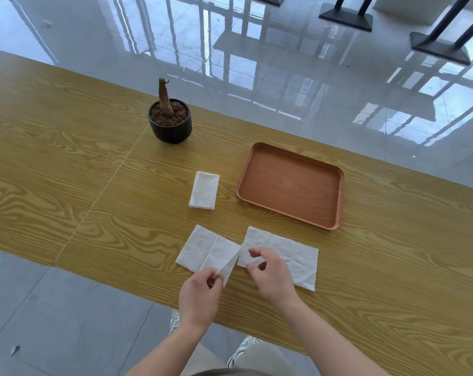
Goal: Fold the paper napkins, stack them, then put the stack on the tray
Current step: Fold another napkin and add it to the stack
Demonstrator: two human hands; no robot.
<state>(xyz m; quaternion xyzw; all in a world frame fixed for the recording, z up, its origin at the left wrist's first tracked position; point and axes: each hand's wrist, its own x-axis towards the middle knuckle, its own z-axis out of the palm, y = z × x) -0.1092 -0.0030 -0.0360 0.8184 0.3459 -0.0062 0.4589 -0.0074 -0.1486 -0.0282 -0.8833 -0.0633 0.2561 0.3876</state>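
Two unfolded white paper napkins lie near the table's front edge: a left napkin (203,248) and a right napkin (292,256). My left hand (198,297) pinches the left napkin's right flap, lifted off the table and partly folded over. My right hand (270,275) hovers over the right napkin's left end, fingers curled and apart, holding nothing that I can see. A folded napkin stack (204,189) rests farther back, left of the brown wooden tray (335,202), which has nothing in it.
A black pot with a bare stump (170,122) stands behind the folded stack. The long wooden table (67,164) has a seam running diagonally on the left. Glossy floor tiles and dark table bases lie beyond the far edge.
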